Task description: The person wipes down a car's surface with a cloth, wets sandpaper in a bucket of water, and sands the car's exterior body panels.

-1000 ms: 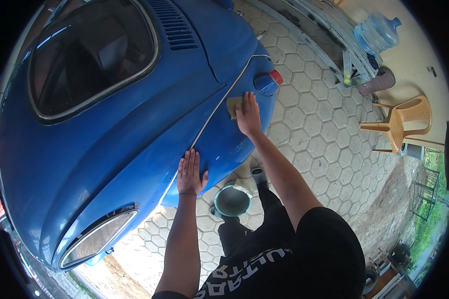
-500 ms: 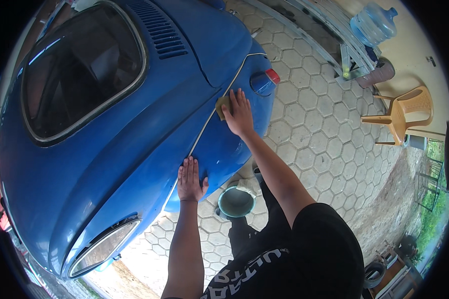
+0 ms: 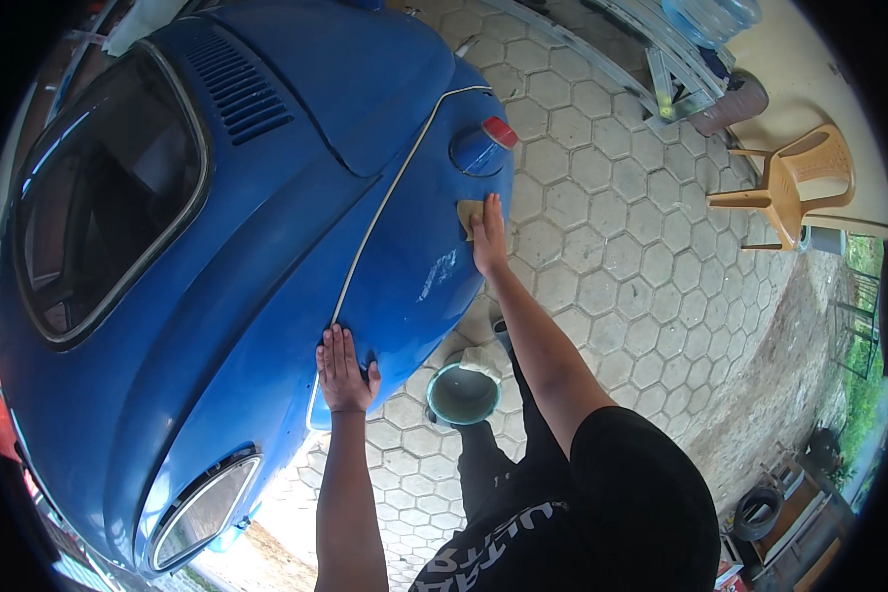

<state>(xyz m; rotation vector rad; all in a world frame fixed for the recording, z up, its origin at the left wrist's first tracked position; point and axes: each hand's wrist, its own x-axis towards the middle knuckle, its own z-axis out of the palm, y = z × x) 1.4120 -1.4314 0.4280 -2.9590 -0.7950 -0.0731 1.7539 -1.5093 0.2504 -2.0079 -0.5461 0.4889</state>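
Observation:
A blue car with rounded fenders (image 3: 257,266) fills the left side. Flat against its rear fender, across the pale trim strip (image 3: 373,229), lies my left hand (image 3: 343,373), fingers stretched out and holding nothing. Farther away, my right hand (image 3: 489,237) presses a flat tan pad (image 3: 470,219) to the fender's outer curve, below the red-tipped tail light (image 3: 483,145). Whether the pad is sandpaper or a sponge, I cannot tell. A pale, streaky patch (image 3: 437,274) shows on the blue paint between my hands.
A greenish bucket (image 3: 464,397) with a pale cloth (image 3: 481,361) over its rim stands by my feet on hexagonal paving (image 3: 612,237). To the right are a tan plastic chair (image 3: 787,185), a metal ladder (image 3: 676,84) and a clear water jug (image 3: 710,18).
My right hand has moved the tan pad from beside the trim strip outward to the fender's edge. The left hand stays on the fender by the strip. The view has shifted somewhat.

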